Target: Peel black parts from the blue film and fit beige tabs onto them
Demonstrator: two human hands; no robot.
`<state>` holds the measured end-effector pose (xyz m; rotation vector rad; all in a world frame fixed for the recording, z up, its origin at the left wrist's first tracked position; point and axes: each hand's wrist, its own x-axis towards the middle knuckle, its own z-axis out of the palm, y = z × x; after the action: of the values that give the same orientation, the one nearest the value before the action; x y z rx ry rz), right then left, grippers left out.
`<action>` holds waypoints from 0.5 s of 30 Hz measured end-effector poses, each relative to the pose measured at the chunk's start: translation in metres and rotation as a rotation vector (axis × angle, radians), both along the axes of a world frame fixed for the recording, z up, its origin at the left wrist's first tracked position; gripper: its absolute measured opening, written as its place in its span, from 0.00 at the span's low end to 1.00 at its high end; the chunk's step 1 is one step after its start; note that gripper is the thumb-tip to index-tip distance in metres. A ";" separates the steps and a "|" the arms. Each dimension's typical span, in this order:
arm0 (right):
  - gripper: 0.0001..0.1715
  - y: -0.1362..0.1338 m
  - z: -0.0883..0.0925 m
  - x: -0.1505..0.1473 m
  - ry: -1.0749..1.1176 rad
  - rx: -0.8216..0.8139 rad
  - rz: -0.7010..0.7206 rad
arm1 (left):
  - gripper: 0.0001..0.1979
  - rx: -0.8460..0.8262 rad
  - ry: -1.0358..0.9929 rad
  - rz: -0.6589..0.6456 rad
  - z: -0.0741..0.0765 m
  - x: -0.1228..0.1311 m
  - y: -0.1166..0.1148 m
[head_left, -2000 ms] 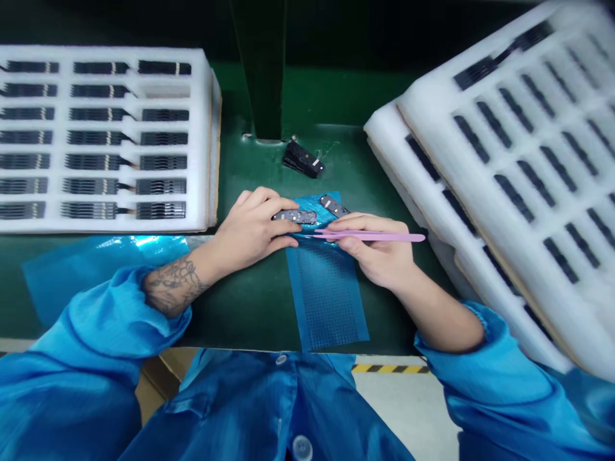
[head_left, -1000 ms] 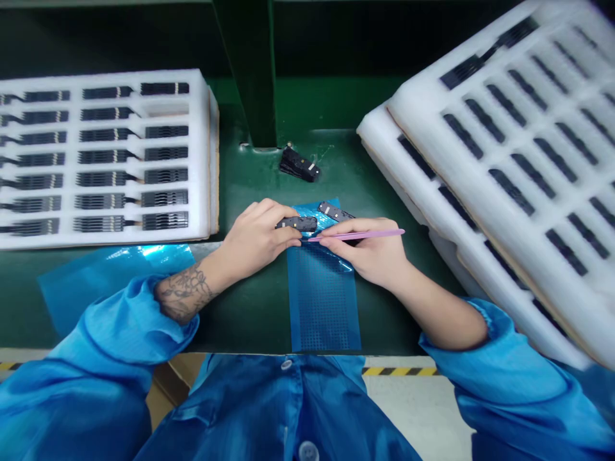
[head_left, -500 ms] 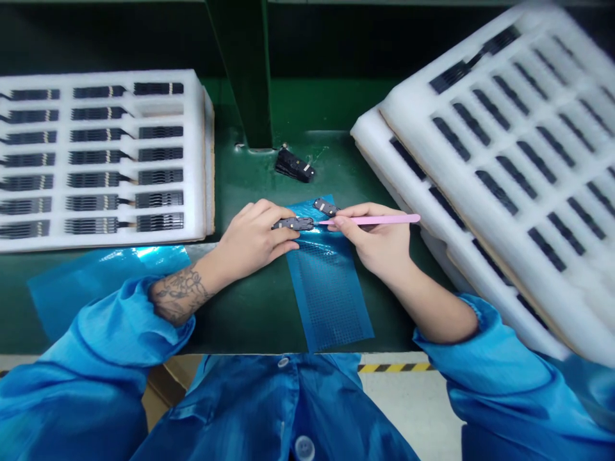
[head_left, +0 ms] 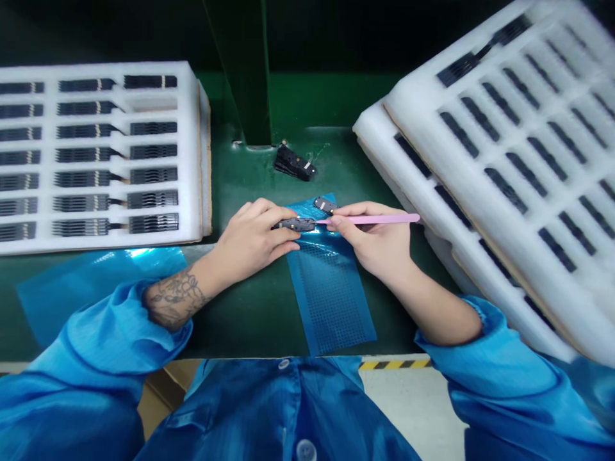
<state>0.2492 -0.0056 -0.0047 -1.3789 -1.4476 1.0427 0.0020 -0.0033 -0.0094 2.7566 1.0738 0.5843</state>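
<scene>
Between the thumb and fingers of my left hand [head_left: 259, 237] is a small black electronic module [head_left: 298, 225], lying lengthwise over a blue film sheet [head_left: 331, 294]. My right hand [head_left: 372, 234] pinches pink tweezers [head_left: 384, 219], whose tips reach the right end of that module. A second black module [head_left: 325, 205] rests near the film's top, just beyond my right fingertips. The film carries a grid of small marks. Whether the tweezer tips hold anything is too small to tell.
A stack of black modules [head_left: 295, 164] lies by the green post [head_left: 240, 70]. White foam trays [head_left: 189, 160] filled with black parts stand at left; more foam trays [head_left: 398, 102] are piled at right, tilted. Another blue film [head_left: 96, 282] lies beneath my left forearm.
The view has shifted slightly, so the trays sit a little differently in it. Both hands keep their grips, and the tweezer tips stay at the module's right end.
</scene>
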 end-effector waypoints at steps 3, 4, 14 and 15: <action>0.09 0.000 0.000 -0.001 0.009 0.008 -0.012 | 0.11 0.013 -0.003 -0.005 -0.001 0.000 0.000; 0.09 0.000 0.000 -0.001 0.007 0.007 -0.014 | 0.12 0.018 -0.006 -0.006 -0.001 0.000 0.000; 0.09 0.002 0.004 -0.002 0.007 -0.021 -0.002 | 0.11 -0.001 -0.029 0.001 0.000 0.001 0.000; 0.09 0.002 0.004 -0.002 0.005 -0.022 -0.003 | 0.11 -0.008 -0.028 0.003 0.000 0.001 0.000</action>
<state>0.2469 -0.0033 -0.0004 -1.3927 -1.4345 1.0618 0.0028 -0.0030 -0.0098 2.7324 1.0728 0.6158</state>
